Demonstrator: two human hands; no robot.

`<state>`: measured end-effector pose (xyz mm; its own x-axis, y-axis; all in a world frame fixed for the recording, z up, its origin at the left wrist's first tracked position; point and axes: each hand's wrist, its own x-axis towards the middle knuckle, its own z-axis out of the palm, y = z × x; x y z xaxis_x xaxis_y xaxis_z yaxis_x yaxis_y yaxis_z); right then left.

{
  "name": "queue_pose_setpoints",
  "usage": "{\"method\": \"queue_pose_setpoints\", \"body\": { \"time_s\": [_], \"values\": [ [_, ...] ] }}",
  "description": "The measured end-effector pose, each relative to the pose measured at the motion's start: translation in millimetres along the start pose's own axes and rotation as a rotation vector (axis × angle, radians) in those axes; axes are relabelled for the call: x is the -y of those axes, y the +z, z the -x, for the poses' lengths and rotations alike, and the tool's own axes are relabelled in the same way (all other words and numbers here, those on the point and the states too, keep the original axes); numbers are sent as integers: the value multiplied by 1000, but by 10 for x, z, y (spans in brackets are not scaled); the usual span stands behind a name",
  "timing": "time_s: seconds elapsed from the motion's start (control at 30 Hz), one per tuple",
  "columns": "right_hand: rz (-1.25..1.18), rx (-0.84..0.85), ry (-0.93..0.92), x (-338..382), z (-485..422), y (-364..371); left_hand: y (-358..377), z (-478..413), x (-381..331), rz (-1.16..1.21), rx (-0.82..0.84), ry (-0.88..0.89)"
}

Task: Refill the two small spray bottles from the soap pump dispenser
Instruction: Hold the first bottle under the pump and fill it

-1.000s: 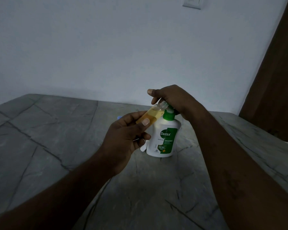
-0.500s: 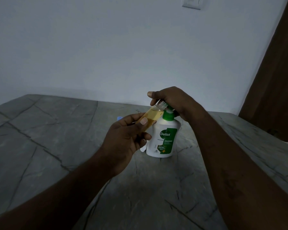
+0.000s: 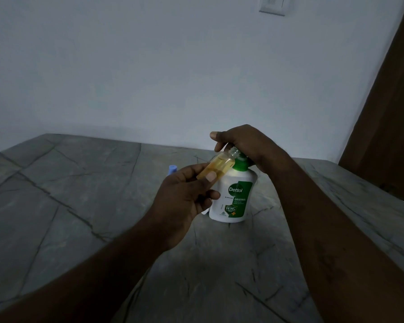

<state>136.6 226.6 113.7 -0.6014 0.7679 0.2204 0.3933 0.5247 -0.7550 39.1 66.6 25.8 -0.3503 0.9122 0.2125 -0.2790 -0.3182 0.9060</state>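
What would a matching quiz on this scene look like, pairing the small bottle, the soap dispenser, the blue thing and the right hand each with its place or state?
Things:
1. small bottle
2. soap dispenser
3. blue object
4. right hand

Places or states:
A. rests on top of the soap dispenser
B. stands upright on the table
C. held tilted, amber liquid inside
D. partly hidden beyond the left hand

Pairs: 1-C, 2-B, 3-D, 4-A.
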Motion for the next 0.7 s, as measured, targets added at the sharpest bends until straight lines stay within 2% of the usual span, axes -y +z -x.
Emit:
{"method": "queue_pose_setpoints", "body": {
  "time_s": [0.23,0.47,0.7],
  "values": [
    [1,6,-7,-5,-2,2,64,13,38,-112,-91,57],
    [10,9,-18,2,-2,2,148,59,94,-421,-166,182],
    [9,13,-15,3,-4,5,126,37,80,-456,-238,212]
  ]
}}
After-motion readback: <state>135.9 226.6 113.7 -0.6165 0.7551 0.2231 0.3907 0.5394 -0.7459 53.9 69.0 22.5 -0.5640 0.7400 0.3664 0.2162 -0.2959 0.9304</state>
